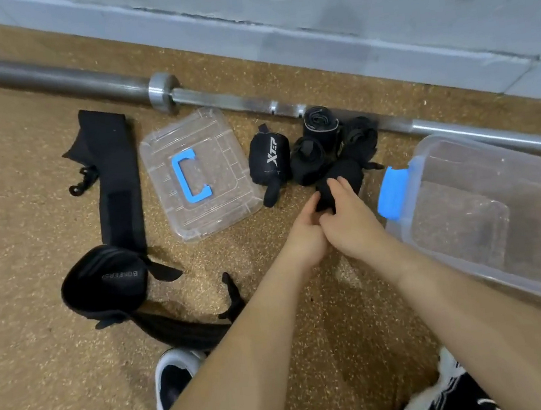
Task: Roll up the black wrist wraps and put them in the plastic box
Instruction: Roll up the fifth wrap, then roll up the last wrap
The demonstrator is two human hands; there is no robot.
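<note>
Both hands meet on one black rolled wrist wrap (346,171) lying on the cork-coloured floor (44,365). The left hand (304,234) pinches its near end, and the right hand (349,226) curls its fingers (339,185) over the top. The clear plastic box (431,147) stands just to the right, and four more rolled wraps (270,157) cluster beside the barbell (79,81). The lid (198,176) and unrolled wraps (114,175) lie to the left.

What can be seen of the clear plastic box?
The plastic box is clear and rectangular, with a blue latch at its left end and another by the frame's right edge. It stands open and upright on the speckled floor, nothing visible inside, its right part cut off. Its lid lies apart to the left.
</note>
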